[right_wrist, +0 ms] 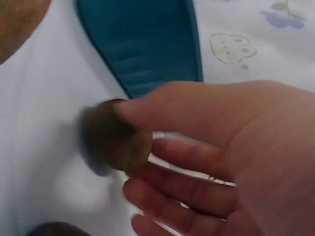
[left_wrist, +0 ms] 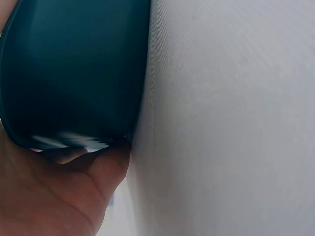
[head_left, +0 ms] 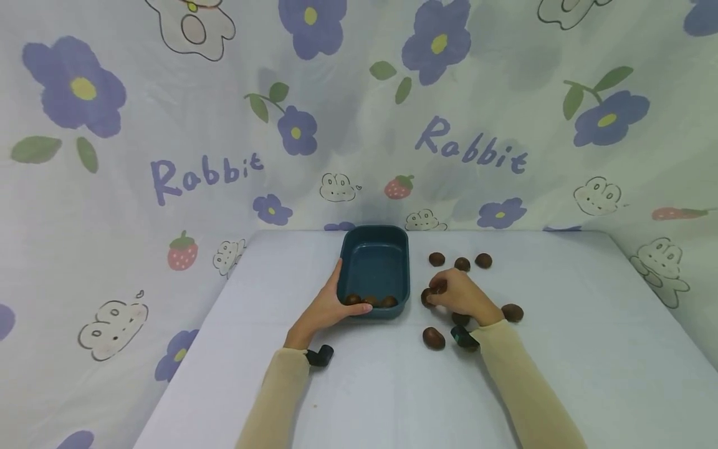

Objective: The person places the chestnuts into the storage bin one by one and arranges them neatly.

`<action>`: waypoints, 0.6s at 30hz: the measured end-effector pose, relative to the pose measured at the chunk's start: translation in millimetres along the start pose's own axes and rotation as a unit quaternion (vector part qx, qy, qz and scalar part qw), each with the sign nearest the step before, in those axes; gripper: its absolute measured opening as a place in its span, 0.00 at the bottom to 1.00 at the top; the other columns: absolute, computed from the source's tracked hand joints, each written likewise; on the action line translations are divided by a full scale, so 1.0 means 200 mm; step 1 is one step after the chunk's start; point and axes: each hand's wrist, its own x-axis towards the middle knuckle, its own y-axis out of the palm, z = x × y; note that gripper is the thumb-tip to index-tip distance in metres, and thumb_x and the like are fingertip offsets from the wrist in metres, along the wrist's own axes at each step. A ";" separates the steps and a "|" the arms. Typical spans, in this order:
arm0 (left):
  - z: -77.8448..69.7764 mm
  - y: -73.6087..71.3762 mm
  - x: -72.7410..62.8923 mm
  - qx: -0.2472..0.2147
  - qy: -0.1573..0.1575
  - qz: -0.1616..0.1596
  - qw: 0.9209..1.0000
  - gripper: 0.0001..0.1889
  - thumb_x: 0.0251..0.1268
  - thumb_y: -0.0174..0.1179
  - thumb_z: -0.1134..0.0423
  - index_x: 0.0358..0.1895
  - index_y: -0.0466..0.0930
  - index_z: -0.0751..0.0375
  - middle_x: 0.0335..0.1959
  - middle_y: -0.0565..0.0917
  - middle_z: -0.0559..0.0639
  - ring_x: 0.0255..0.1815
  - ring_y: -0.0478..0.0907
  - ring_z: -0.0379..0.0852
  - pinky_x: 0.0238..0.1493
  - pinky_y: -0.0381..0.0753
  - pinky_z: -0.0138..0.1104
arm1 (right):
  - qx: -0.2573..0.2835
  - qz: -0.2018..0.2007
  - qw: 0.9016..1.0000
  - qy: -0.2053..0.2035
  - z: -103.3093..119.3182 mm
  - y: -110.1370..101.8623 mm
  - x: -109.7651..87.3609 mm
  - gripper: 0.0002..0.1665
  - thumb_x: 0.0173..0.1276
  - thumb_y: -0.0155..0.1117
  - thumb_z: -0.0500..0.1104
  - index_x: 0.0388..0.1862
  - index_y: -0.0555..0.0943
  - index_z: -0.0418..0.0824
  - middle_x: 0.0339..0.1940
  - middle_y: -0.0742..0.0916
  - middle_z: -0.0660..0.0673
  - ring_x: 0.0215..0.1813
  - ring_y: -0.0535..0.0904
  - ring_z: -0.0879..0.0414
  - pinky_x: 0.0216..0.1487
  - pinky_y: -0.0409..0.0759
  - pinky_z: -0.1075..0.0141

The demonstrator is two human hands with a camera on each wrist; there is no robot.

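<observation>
A dark teal rectangular container (head_left: 374, 265) stands on the white table, with several brown chestnuts (head_left: 353, 299) along its near inner end. My left hand (head_left: 325, 307) grips its near left corner, the thumb across the front and the fingers along the left side. In the left wrist view the hand (left_wrist: 59, 191) lies against the container's teal wall (left_wrist: 83, 73). To the right of the container, my right hand (head_left: 461, 295) pinches a chestnut (head_left: 428, 297) between thumb and fingers. The right wrist view shows this held chestnut (right_wrist: 118, 137) close to the container's side (right_wrist: 147, 54), outside it.
Loose chestnuts lie on the table around my right hand: one (head_left: 437, 259) and another (head_left: 483, 260) behind it, one (head_left: 512, 312) to its right, one (head_left: 434, 338) nearer to me. A patterned curtain (head_left: 359, 125) hangs behind the table's far edge.
</observation>
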 end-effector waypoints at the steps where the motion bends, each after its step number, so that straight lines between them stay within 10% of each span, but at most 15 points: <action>1: 0.00 0.00 0.00 -0.002 -0.001 0.001 1.000 0.73 0.47 0.77 0.32 0.84 0.26 0.36 0.88 0.40 0.50 0.88 0.43 0.59 0.82 0.51 0.64 | -0.001 -0.005 1.000 -0.002 0.00 -0.01 0.00 0.13 0.63 0.75 0.40 0.44 0.88 0.34 0.35 0.90 0.44 0.37 0.81 0.55 0.42 0.83 0.62; 18: 0.00 0.00 0.00 -0.011 -0.013 -0.001 1.000 0.74 0.44 0.78 0.31 0.84 0.26 0.33 0.88 0.40 0.49 0.88 0.43 0.58 0.82 0.51 0.64 | -0.002 0.031 0.999 0.010 0.00 -0.01 -0.01 0.24 0.57 0.81 0.39 0.51 0.86 0.31 0.37 0.89 0.43 0.38 0.81 0.54 0.40 0.82 0.63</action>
